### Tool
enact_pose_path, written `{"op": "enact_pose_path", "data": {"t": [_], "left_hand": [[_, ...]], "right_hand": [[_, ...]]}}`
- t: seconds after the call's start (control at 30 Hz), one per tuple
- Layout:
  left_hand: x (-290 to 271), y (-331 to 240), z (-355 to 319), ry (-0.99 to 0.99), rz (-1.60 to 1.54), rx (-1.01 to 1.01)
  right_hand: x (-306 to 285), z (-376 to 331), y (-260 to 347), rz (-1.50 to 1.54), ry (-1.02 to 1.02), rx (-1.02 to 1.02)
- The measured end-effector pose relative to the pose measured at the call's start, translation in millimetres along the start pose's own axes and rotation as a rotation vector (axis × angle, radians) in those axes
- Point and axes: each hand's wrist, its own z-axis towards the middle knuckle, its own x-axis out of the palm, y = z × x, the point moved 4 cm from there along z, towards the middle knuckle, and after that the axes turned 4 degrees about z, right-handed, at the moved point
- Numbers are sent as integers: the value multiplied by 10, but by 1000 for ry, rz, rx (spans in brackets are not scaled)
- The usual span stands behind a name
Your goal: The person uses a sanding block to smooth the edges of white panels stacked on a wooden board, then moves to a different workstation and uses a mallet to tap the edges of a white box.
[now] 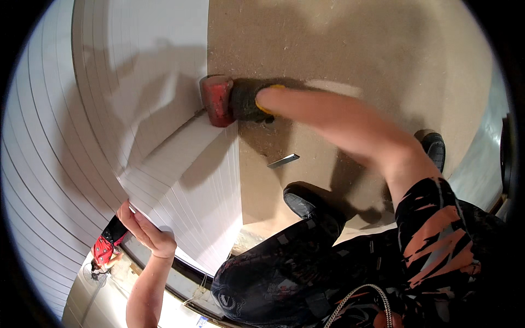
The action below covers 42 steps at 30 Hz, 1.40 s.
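My right hand, in a dark glove with a yellow cuff, is closed on a mallet with a scuffed red head. Its handle is hidden by the glove. The red head is at the white grooved panel, where the panel's far end meets the wall and floor. At the panel's near left corner is my bare left hand, its fingers bent together on the edge. A small white bit shows between thumb and fingers there. A slim flat tool, dark with a silvery edge, lies on the brown floor.
White grooved wall boards rise on the left. Brown sheeting covers the floor, with my dark shoe on it. At the lower left are another person in red and a fan. A pale glossy surface runs along the right.
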Motion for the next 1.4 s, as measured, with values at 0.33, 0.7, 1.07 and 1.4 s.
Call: {"op": "enact_pose_path", "data": {"t": [0.33, 0.7, 1.07, 1.4], "left_hand": [[-11, 13, -28, -10, 68, 44], [11, -49, 21, -7, 74, 48], [15, 81, -58, -33, 2, -5], [44, 87, -58, -26, 25, 38]], "right_hand": [[989, 481, -39, 356, -73, 249], [400, 164, -156, -121, -262, 111], [161, 189, 95, 45, 73, 97], [534, 339, 43, 200, -118, 294]]}}
